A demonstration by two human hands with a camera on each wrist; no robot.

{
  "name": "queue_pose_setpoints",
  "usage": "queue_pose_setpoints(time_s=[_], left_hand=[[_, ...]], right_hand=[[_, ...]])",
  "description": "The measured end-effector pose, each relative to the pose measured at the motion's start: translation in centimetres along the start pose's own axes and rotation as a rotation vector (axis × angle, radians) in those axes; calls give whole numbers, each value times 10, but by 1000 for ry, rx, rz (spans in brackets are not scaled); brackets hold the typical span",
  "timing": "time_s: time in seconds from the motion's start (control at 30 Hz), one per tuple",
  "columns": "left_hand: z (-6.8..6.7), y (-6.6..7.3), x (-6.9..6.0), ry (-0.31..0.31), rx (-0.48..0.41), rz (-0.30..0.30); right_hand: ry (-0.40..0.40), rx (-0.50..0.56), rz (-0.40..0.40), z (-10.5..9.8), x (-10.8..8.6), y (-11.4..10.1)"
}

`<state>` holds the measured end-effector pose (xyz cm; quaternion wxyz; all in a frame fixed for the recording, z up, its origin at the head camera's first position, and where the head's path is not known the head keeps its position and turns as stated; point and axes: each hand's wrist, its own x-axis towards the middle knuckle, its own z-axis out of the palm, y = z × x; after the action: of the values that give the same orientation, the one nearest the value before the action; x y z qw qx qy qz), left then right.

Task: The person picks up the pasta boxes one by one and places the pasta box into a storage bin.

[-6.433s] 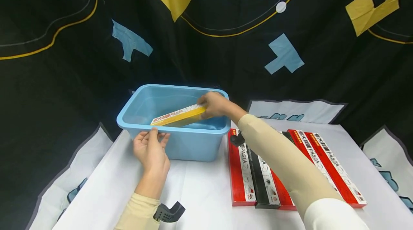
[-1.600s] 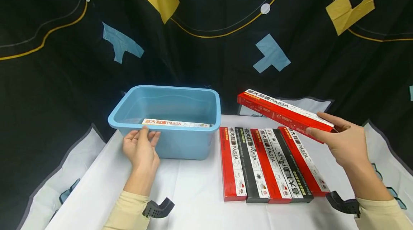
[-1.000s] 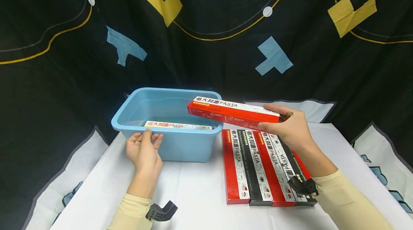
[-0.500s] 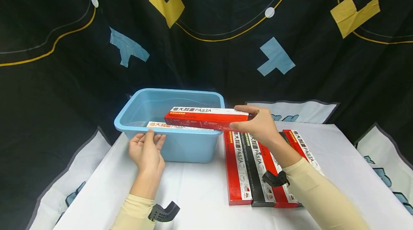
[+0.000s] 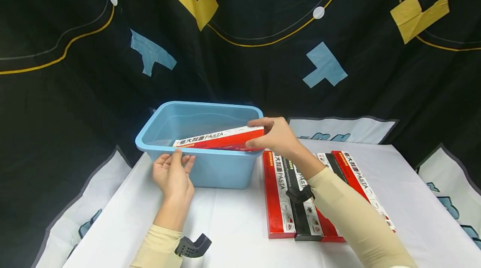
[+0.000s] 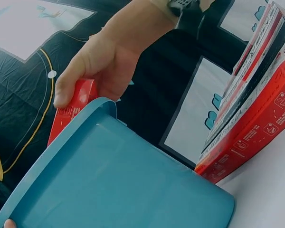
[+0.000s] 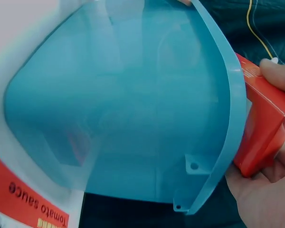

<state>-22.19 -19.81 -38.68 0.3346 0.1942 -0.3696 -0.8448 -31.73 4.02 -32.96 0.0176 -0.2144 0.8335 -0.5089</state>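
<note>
A red and white pasta box (image 5: pixel 225 137) slants down into the light blue plastic bin (image 5: pixel 210 167), its left end low behind the front rim. My right hand (image 5: pixel 276 134) grips the box's right end over the bin's right side, thumb and fingers on opposite faces, as the right wrist view also shows. At the front rim, left of its middle, my left hand (image 5: pixel 174 176) pinches the bin's edge with the thumb on top. The white-topped box seen lower in the bin earlier is hidden now.
Right of the bin, several red and black pasta boxes (image 5: pixel 279 201) lie side by side on the white tabletop (image 5: pixel 233 226); my right forearm hides part of them. Behind the table hangs a black cloth (image 5: pixel 240 72) with yellow and blue patches.
Earlier my right hand let a yellow pasta box down into the bin, then lifted a red one from the row. That red box has travelled left and dipped inside. The left hand stays at the rim.
</note>
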Motion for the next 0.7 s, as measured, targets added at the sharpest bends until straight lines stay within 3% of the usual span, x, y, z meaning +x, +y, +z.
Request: queue_pose_setpoints(time_s=[0.3,0.7], left_hand=[[3,0,0,-10,2,1],[0,2,-1,-11,8,-5]], right_hand=[[-99,-135,-57,15,15,-9],[-196,-279,-51,36,33,-22]])
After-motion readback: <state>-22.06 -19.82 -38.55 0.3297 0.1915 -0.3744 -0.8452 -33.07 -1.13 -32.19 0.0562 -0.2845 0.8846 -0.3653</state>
